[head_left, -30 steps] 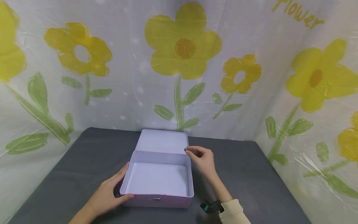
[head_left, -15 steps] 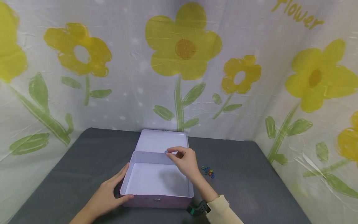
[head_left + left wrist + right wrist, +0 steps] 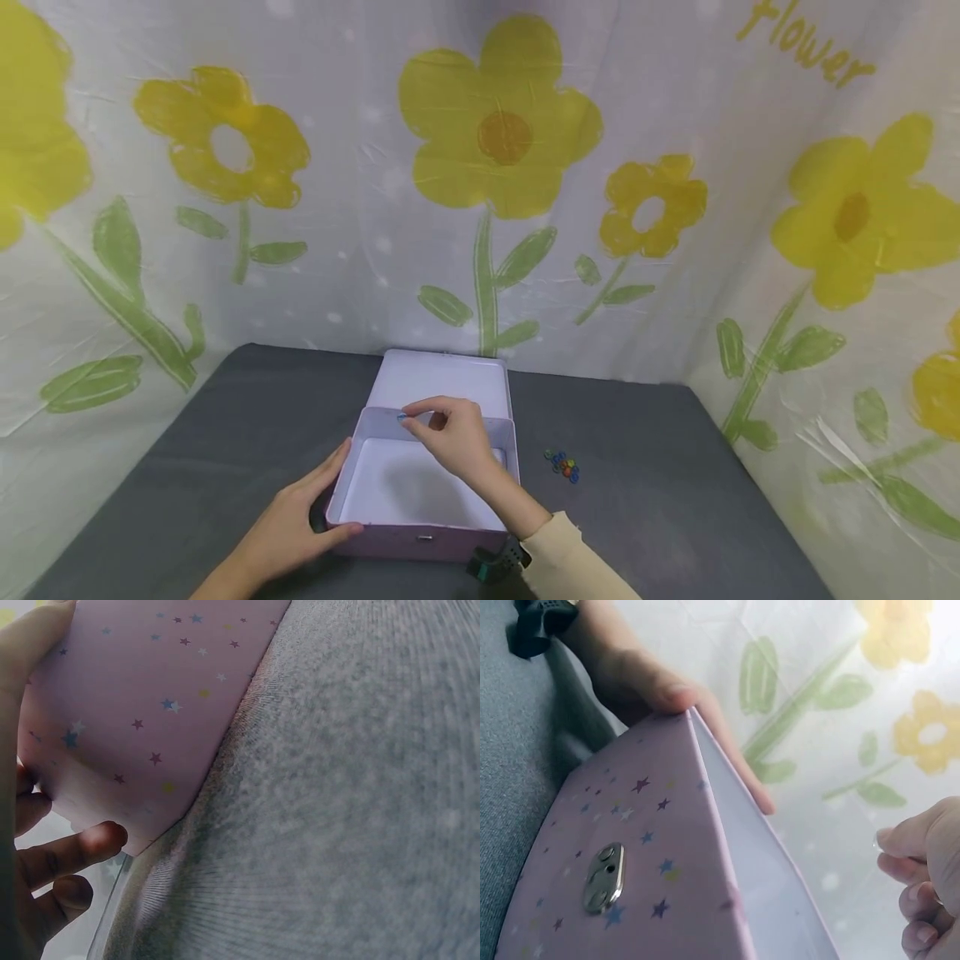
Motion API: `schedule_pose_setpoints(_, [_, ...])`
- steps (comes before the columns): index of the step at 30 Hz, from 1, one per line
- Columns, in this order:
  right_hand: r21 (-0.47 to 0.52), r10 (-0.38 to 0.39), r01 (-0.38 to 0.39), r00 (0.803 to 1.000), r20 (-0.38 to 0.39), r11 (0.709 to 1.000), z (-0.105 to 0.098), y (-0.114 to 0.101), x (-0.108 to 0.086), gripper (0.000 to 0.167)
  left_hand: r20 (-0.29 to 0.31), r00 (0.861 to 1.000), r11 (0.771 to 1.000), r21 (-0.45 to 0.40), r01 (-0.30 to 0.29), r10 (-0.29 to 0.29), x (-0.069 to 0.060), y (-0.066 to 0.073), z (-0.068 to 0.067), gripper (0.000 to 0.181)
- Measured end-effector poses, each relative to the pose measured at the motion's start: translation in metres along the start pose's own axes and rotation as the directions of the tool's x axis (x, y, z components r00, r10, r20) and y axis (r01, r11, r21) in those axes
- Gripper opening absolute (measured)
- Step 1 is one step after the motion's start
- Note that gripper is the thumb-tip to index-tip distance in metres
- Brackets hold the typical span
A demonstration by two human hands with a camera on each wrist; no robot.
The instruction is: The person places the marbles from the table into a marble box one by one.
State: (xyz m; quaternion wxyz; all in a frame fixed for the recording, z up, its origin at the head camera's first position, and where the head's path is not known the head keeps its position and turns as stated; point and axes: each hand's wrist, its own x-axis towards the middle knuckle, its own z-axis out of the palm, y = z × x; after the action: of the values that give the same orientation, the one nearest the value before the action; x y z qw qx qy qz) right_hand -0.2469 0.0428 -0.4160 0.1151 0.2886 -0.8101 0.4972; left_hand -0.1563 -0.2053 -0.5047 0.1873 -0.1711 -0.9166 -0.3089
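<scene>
A pink tin box with small stars and a metal clasp stands on the table, its lid folded back and its white inside showing. My left hand holds the box's near left corner, thumb on the front and fingers along the left side. Above the box, my right hand pinches a small bluish glass marble between thumb and fingertips. To the right of the box lies a small cluster of coloured marbles, blue, green, yellow and orange.
The dark grey table extends on both sides of the box. Behind and beside it hangs a pale curtain printed with yellow flowers. A dark watch-like band is by the right sleeve.
My right hand has moved left with the marble, from the box's right edge to over its inside. The marble cluster has come into sight. My left hand stays at the corner.
</scene>
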Motion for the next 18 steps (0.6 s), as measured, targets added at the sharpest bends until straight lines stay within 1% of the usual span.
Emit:
schedule_pose_setpoints(3, [-0.003,-0.016,0.016,1.0,0.019,1.0,0.005,-0.001,0.003,0.01,-0.002,1.0,1.0,-0.002,-0.001,0.001,-0.001,0.0,0.0,0.11])
schedule_pose_setpoints(8, [-0.013,-0.017,0.017,0.998,0.055,1.0,0.011,-0.001,0.008,0.011,-0.001,1.0,1.0,-0.005,0.0,0.0,0.0,-0.001,0.001,0.11])
schedule_pose_setpoints(13, [-0.04,0.01,-0.006,0.995,0.098,0.999,0.016,0.006,0.008,0.011,-0.01,1.0,1.0,0.005,-0.01,0.01,0.001,0.0,0.0,0.109])
schedule_pose_setpoints(18, [-0.104,0.038,-0.024,0.99,0.135,0.994,0.021,0.014,0.005,0.009,-0.008,1.0,1.0,0.004,-0.009,0.009,0.001,-0.001,0.002,0.109])
